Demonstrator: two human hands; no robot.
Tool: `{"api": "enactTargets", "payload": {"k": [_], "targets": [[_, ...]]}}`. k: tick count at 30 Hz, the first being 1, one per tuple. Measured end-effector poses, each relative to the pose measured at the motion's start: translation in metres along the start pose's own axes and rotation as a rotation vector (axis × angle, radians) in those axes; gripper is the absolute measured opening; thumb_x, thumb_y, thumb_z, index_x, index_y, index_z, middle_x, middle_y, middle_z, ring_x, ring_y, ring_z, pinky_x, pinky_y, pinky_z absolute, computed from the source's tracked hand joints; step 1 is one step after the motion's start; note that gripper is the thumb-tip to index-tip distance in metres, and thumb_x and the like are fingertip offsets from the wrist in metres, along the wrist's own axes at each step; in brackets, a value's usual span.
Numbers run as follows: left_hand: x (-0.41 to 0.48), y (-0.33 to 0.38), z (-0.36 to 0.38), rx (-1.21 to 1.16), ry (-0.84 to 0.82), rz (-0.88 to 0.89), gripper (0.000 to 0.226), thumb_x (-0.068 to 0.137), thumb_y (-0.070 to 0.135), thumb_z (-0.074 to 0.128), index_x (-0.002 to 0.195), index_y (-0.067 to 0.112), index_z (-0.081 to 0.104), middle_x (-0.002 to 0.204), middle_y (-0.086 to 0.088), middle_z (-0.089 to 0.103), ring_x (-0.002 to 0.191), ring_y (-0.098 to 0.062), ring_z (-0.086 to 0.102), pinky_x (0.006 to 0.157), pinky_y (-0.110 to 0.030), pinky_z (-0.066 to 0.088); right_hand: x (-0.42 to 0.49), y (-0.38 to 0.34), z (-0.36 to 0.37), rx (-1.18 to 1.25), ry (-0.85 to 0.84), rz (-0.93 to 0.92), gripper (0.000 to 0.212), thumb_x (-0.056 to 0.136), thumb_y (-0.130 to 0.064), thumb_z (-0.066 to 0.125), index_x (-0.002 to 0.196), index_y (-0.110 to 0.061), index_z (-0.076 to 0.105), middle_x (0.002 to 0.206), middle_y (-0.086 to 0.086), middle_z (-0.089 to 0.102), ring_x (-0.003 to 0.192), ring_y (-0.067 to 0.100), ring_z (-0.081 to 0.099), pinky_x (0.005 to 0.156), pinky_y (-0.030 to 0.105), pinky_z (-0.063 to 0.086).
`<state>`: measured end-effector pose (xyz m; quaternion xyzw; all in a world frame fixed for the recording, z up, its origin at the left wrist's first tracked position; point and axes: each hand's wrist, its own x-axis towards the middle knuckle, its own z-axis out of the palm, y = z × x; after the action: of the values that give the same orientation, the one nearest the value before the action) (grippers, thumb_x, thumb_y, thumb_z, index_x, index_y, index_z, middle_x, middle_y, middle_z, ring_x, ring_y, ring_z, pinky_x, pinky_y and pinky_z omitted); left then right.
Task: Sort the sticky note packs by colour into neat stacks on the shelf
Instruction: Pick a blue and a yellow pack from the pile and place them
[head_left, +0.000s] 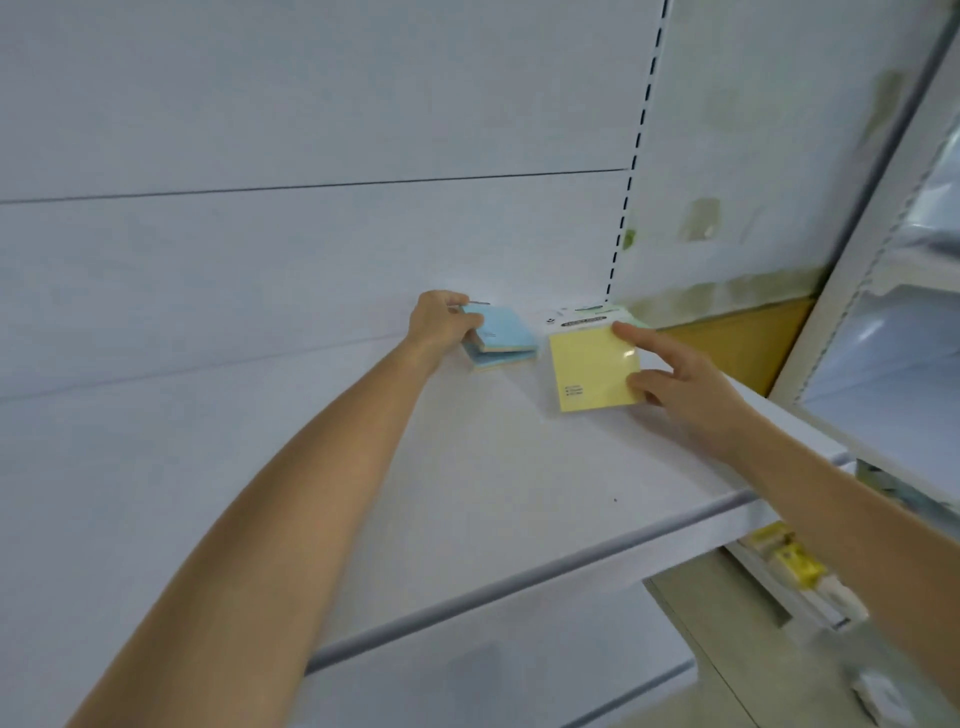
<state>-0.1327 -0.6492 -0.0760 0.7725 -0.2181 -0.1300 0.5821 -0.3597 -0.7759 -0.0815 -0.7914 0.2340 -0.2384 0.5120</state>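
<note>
Two blue packs (500, 343) stacked askew at frame centre on white shelf (467, 467), left hand (439, 322) gripping the upper one's left edge, yellow pack (589, 369) flat just right, header end toward back wall (311, 260), right hand (691, 389) straight index and thumb pressing its right edge.
</note>
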Motion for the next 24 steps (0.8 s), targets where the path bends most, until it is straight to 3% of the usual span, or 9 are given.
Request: {"api": "enactTargets", "payload": {"k": [2, 4, 5, 7, 9, 13, 18, 22, 24], "targets": [[0.003, -0.003, 0.003, 0.082, 0.056, -0.015, 0.055, 0.059, 0.015, 0.072, 0.111, -0.002, 0.062, 0.114, -0.023, 0.063, 0.107, -0.033, 0.063, 0.097, -0.044, 0.05, 0.009, 0.002, -0.006, 0.01, -0.041, -0.01, 0.059, 0.085, 0.003, 0.047, 0.101, -0.054, 0.057, 0.097, 0.014, 0.052, 0.079, 0.022, 0.042, 0.085, 0.04, 0.046], [-0.004, 0.001, 0.004, 0.202, 0.093, -0.033, 0.04, 0.06, 0.018, 0.069, 0.096, 0.001, 0.068, 0.107, -0.02, 0.066, 0.103, -0.027, 0.063, 0.095, -0.042, 0.051, 0.016, 0.001, -0.009, 0.022, -0.083, -0.015, 0.057, 0.085, 0.003, 0.047, 0.107, -0.049, 0.057, 0.114, 0.034, 0.052, 0.08, 0.023, 0.042, 0.092, 0.05, 0.047], [-0.007, 0.002, 0.004, 0.251, 0.101, -0.04, 0.031, 0.064, 0.017, 0.069, 0.092, 0.003, 0.068, 0.105, -0.019, 0.066, 0.102, -0.026, 0.063, 0.095, -0.04, 0.051, 0.019, 0.0, -0.01, 0.022, -0.099, -0.02, 0.058, 0.085, 0.004, 0.047, 0.111, -0.048, 0.055, 0.126, 0.033, 0.049, 0.08, 0.023, 0.042, 0.094, 0.053, 0.047], [-0.009, 0.001, 0.004, 0.336, 0.097, -0.043, 0.029, 0.075, 0.012, 0.066, 0.103, 0.004, 0.068, 0.109, -0.018, 0.066, 0.105, -0.028, 0.063, 0.093, -0.033, 0.051, 0.025, 0.001, -0.009, 0.033, -0.115, -0.047, 0.059, 0.084, 0.004, 0.047, 0.113, -0.047, 0.053, 0.133, 0.029, 0.047, 0.077, 0.022, 0.042, 0.085, 0.042, 0.047], [-0.011, -0.003, 0.004, 0.401, 0.084, -0.028, 0.027, 0.081, 0.011, 0.06, 0.107, 0.008, 0.066, 0.109, -0.016, 0.066, 0.104, -0.028, 0.062, 0.085, -0.029, 0.048, 0.031, 0.003, -0.005, 0.064, -0.129, -0.061, 0.058, 0.084, 0.004, 0.047, 0.114, -0.045, 0.054, 0.127, 0.022, 0.054, 0.078, 0.021, 0.045, 0.08, 0.033, 0.042], [-0.019, -0.007, -0.008, 0.526, 0.116, 0.048, 0.035, 0.092, 0.023, 0.051, 0.123, 0.008, 0.057, 0.135, -0.009, 0.055, 0.127, -0.023, 0.048, 0.101, -0.025, 0.034, 0.035, -0.003, 0.014, 0.121, -0.18, -0.083, 0.056, 0.086, 0.007, 0.045, 0.12, -0.036, 0.052, 0.111, -0.013, 0.052, 0.085, 0.014, 0.049, 0.087, 0.031, 0.043], [-0.044, -0.028, -0.079, 0.757, 0.153, 0.129, 0.032, 0.096, 0.019, 0.042, 0.118, 0.004, 0.06, 0.13, -0.014, 0.059, 0.123, -0.029, 0.051, 0.102, -0.031, 0.034, 0.043, -0.033, 0.072, 0.092, -0.26, -0.137, 0.055, 0.085, 0.009, 0.042, 0.128, -0.024, 0.051, 0.125, -0.006, 0.045, 0.104, 0.016, 0.048, 0.098, 0.041, 0.046], [-0.073, -0.053, -0.151, 0.915, 0.151, 0.018, 0.037, 0.097, 0.026, 0.04, 0.128, 0.011, 0.053, 0.135, -0.016, 0.053, 0.127, -0.035, 0.045, 0.108, -0.041, 0.035, 0.047, -0.058, 0.14, 0.075, -0.335, -0.148, 0.053, 0.085, 0.006, 0.043, 0.131, -0.02, 0.049, 0.121, -0.001, 0.046, 0.099, 0.016, 0.048, 0.074, 0.024, 0.046], [-0.087, -0.063, -0.175, 0.96, 0.12, -0.02, 0.039, 0.096, 0.029, 0.04, 0.131, 0.013, 0.051, 0.139, -0.012, 0.051, 0.131, -0.033, 0.041, 0.11, -0.042, 0.034, 0.049, -0.066, 0.171, 0.021, -0.364, -0.137, 0.054, 0.084, 0.004, 0.043, 0.132, -0.021, 0.048, 0.127, 0.0, 0.048, 0.096, 0.016, 0.047, 0.073, 0.022, 0.043]]}}
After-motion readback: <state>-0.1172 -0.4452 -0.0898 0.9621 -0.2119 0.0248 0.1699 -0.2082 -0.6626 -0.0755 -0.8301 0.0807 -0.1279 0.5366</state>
